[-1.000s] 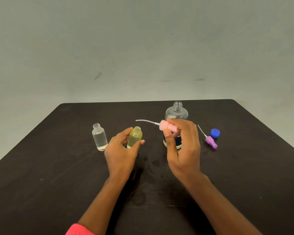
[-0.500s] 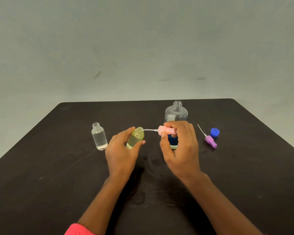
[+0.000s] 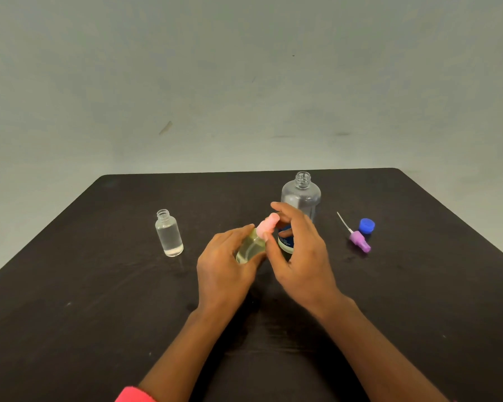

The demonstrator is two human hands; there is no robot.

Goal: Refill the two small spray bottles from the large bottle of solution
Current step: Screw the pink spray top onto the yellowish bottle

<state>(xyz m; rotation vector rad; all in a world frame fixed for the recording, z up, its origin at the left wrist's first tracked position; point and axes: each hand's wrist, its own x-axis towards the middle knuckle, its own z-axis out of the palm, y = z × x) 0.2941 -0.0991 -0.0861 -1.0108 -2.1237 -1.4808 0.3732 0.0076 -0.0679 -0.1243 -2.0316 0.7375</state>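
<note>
I hold the yellow bottle (image 3: 249, 249) off the table (image 3: 99, 314) in my left hand (image 3: 224, 265), fingers curled round its body with the thumb on the near side. It is tilted, not upright. Its long axis runs from the base, low in my left palm, up and to the right, so the neck points toward my right hand (image 3: 302, 256). The pink spray head (image 3: 268, 229) sits on that neck. My right thumb and fingers pinch it at the collar, and the index finger arches over its top. The head lies just left of my right fingertips and in line with the bottle's axis, so I judge the coming twist has to turn about that slanted axis. From this angle I cannot tell whether the thread has caught or the head only rests on the neck.

The right hand is the nearer one for the turning, and the left serves to brace.

The large bottle (image 3: 301, 195) stands uncapped just behind my right hand. The clear bottle (image 3: 169, 233) stands upright and open well to the left, with liquid in it and no head on. Its purple spray head (image 3: 359, 240) lies on its side to the right, beside the blue cap (image 3: 366, 225). I judge that bottle comes next.
</note>
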